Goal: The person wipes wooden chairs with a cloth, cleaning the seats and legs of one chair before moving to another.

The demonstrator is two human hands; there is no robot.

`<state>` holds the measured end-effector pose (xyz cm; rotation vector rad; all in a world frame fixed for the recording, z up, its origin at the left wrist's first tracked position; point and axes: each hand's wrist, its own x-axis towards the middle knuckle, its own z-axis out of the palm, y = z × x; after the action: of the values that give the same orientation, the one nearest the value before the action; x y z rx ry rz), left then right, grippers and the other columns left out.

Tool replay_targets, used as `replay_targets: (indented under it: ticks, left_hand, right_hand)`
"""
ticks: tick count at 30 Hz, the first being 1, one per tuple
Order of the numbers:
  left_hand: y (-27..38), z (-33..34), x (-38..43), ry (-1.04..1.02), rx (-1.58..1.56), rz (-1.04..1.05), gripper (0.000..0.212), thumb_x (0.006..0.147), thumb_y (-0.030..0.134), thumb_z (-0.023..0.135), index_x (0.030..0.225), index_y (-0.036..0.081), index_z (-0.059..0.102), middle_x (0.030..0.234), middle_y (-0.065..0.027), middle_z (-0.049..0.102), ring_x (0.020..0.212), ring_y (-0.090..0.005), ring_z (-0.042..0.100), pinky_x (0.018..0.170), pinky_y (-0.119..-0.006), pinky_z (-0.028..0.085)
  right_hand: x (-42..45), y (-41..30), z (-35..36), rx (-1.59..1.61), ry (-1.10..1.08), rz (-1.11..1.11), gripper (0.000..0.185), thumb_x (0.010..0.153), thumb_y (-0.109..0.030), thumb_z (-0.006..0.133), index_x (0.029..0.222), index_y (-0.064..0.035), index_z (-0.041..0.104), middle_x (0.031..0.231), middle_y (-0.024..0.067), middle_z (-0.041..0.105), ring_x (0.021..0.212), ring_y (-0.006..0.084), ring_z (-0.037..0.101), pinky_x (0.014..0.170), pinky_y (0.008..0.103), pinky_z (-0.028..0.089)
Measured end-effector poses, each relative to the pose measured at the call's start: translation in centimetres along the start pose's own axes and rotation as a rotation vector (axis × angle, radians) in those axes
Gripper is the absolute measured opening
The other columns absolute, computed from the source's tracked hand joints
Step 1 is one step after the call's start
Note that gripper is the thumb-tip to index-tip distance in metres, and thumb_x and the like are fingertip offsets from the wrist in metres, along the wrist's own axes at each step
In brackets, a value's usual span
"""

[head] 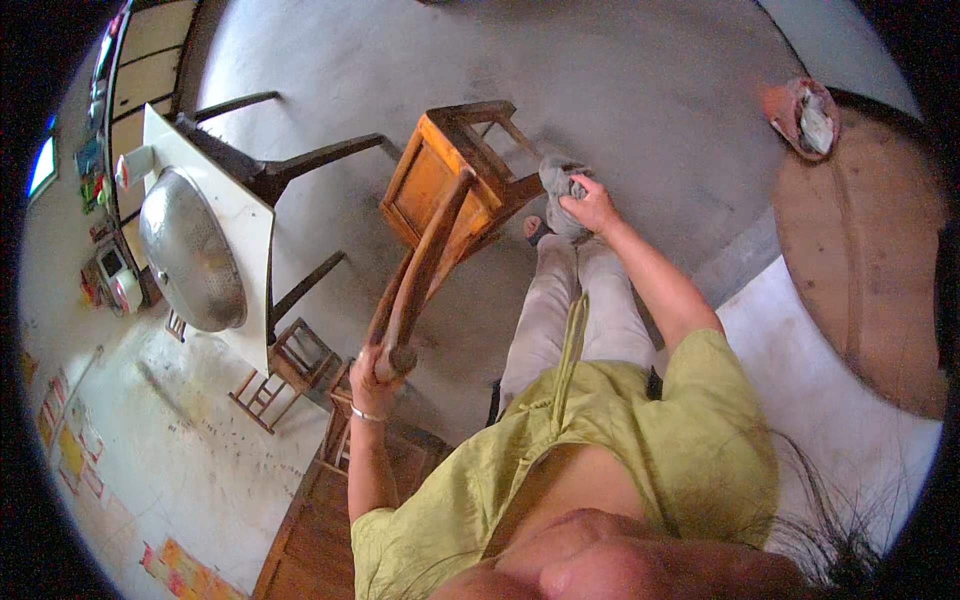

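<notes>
A brown wooden chair (442, 202) is tilted in front of me, its square panelled seat facing left and its legs off to the upper right. My left hand (377, 373), with a bangle at the wrist, grips the top of the chair's backrest. In my right hand (594, 206) is a bunched grey cloth (559, 184), held beside the chair's legs and above my feet. The cloth hides part of the right hand's fingers; whether it touches a chair leg I cannot tell.
At the left stands a white-topped table (259, 247) with dark legs, bearing a large metal dome cover (191, 251). Small wooden chairs (300, 360) stand by the wall. A round brown board (855, 262) leans at the right, near a red bag (784, 112) with white contents.
</notes>
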<state>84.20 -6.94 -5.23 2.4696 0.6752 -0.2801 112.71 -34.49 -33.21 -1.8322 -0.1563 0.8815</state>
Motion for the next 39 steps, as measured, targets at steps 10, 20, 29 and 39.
replay_targets:
  ticks: [10,20,29,39]
  left_hand:
    - [0.0,0.5,-5.2,0.525,-0.070,-0.123,0.037,0.073,0.017,0.070,0.102,0.000,0.053,0.095,-0.0106,0.055,0.088,-0.0216,0.054,0.077,-0.033,0.045]
    - [-2.7,-0.5,-4.4,0.725,-0.028,-0.239,0.013,0.076,0.012,0.065,0.082,0.005,0.055,0.090,-0.0110,0.057,0.081,-0.0227,0.056,0.068,-0.033,0.046]
    - [0.9,3.0,-4.8,0.903,-0.125,-0.485,0.016,0.073,0.015,0.065,0.080,0.007,0.053,0.088,-0.0113,0.056,0.078,-0.0222,0.053,0.072,-0.032,0.043]
    - [2.2,1.5,-3.9,0.720,-0.035,-0.487,0.019,0.075,0.023,0.066,0.083,0.011,0.055,0.088,-0.0124,0.056,0.077,-0.0226,0.053,0.067,-0.031,0.045]
  right_hand:
    - [3.0,-8.5,19.4,-0.228,-0.059,-0.421,0.034,0.067,-0.020,0.064,0.097,-0.0062,0.056,0.104,0.0146,0.053,0.092,0.0314,0.055,0.080,0.0384,0.045]
    - [14.4,-10.0,26.9,-0.449,-0.180,-0.115,0.034,0.080,-0.034,0.051,0.100,-0.0058,0.054,0.104,0.0197,0.053,0.095,0.0361,0.053,0.081,0.0448,0.044]
    - [20.8,-4.9,25.7,-0.653,-0.278,-0.191,0.029,0.082,-0.027,0.052,0.099,-0.0049,0.056,0.099,0.0154,0.057,0.094,0.0326,0.054,0.080,0.0401,0.045]
    - [18.7,-11.2,24.1,-0.724,-0.558,-0.765,0.021,0.074,-0.020,0.060,0.092,-0.0102,0.057,0.105,0.0051,0.054,0.086,0.0317,0.054,0.075,0.0423,0.046]
